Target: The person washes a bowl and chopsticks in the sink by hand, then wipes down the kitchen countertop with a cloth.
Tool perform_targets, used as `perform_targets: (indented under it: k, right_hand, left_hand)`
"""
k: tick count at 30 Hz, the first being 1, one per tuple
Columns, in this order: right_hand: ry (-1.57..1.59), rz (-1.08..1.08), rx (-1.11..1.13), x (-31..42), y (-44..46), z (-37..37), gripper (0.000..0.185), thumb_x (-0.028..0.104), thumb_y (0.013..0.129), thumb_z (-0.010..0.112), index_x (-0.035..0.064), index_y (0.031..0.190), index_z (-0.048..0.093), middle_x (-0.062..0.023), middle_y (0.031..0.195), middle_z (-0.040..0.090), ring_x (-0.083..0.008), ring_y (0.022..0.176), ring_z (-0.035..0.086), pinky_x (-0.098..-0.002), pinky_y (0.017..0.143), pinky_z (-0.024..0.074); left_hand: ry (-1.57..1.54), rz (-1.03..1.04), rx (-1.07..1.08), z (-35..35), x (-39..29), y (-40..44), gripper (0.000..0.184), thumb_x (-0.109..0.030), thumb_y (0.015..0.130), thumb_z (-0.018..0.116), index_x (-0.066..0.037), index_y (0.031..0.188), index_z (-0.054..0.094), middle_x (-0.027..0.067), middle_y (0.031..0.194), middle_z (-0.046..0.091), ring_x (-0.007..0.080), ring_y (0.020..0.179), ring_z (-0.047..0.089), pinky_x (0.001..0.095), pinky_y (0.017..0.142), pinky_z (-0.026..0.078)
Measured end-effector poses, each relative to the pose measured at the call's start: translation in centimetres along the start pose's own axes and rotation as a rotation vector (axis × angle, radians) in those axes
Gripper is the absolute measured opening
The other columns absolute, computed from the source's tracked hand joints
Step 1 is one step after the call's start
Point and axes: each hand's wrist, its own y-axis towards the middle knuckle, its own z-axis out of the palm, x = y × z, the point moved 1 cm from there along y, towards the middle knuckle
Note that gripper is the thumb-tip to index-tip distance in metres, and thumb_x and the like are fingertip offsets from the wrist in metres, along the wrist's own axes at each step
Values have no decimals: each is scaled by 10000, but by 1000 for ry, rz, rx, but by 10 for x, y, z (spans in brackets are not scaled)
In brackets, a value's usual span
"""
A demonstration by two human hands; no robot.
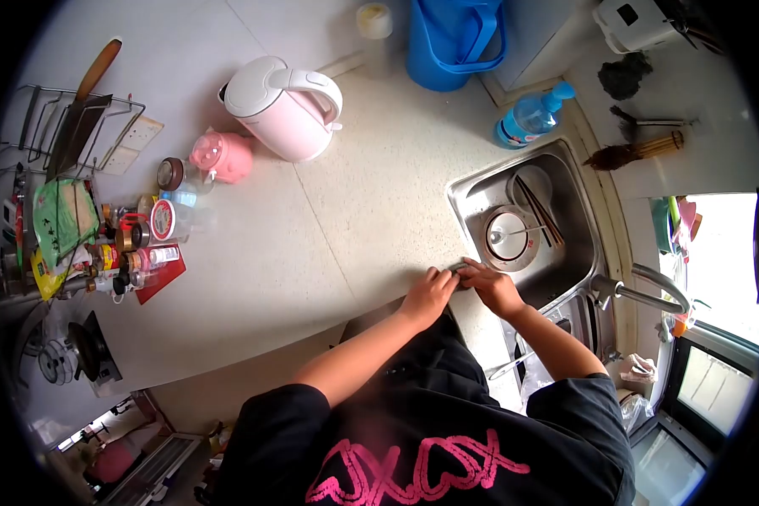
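Note:
Both my hands meet over the counter's front edge, just left of the sink. My left hand (430, 293) has its fingers closed, pinching at a small dark thing (460, 270). Against the other side of that thing, my right hand (492, 287) is closed too. Fingers cover most of it, so its kind is hidden. Close by on the right is the metal sink (588, 211), holding a bowl (527, 253) and several chopsticks (538, 207). A blue pump bottle (527, 120) stands at the sink's far corner.
Along the back stand a pink kettle (282, 114), a pink jar (223, 156) and a blue bucket (447, 51). Jars and seasoning bottles (148, 257) crowd the left, beneath a rack holding a knife (80, 126). A faucet (637, 295) reaches over the sink's right side.

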Motion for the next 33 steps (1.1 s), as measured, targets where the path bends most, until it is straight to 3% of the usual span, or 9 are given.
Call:
perform_targets:
  k: [7,11,13,19,20,24,25,30,33]
  right_hand:
    - [25,95,26,19,-54,-1,273,-77,812,624,80,988,761,-84,1222,734,-311,1296,619,-381,1008,561]
    - [0,178,217,24,-44,-10,284,-60,807,614,98,989,763,-91,1200,736,-307,1205,663,-382,939,578]
    - [74,264,351,33,-13,-23,270,-36,814,612,109,985,762,-69,1175,743,-307,1087,703,-389,880,583]
    - [59,-53,131,61,114,-9,319,-36,832,578,109,1057,751,-70,1214,730,-320,1142,680,-405,940,573]
    - [104,-76,120,73,140,-5,297,-68,834,637,88,1055,760,-100,1211,729,-332,1229,646,-406,965,566]
    - [78,-209,20,83,227,34,339,-68,825,627,95,1094,753,-101,1231,719,-333,1165,671,-402,963,562]
    - [64,-271,-72,94,242,40,320,-25,852,558,98,1067,760,-99,1191,727,-329,1078,691,-378,921,572]
    - [-79,-228,117,79,259,104,336,-8,901,539,141,1118,747,-30,1313,683,-266,1275,607,-397,1010,536]
    - [46,-253,93,68,245,115,355,-14,889,573,146,1160,737,-38,1353,662,-270,1343,561,-382,1066,518]
  left_hand:
    - [-92,103,128,15,-25,-14,287,-68,878,573,-61,1157,642,62,1088,597,280,1017,582,352,860,554]
    - [-196,80,187,11,-21,-12,245,-43,860,597,-51,1091,679,75,1071,618,304,1008,580,380,875,541]
    - [-259,5,60,3,-14,-11,245,-10,839,625,-44,1071,695,92,1044,629,327,997,583,407,862,539]
    - [-98,-206,-273,-95,54,-1,292,35,804,622,-57,1065,715,85,1020,652,342,993,590,439,845,534]
    - [-33,-186,-336,-107,73,0,303,42,799,620,-59,1065,723,79,1041,663,337,992,586,431,855,530]
    - [102,-310,-457,-159,129,5,295,67,806,628,-53,1056,728,76,1101,690,343,1065,590,440,910,523]
    - [129,-339,-479,-167,140,5,310,64,808,636,-59,1077,729,78,1104,693,341,1065,591,440,914,521]
    - [197,-435,-422,-139,187,-24,298,62,815,647,-70,1061,749,55,1132,687,319,1059,602,421,916,533]
    - [91,-480,-488,-126,182,-39,290,56,812,658,-91,1040,760,32,1142,680,309,1062,607,404,908,544]
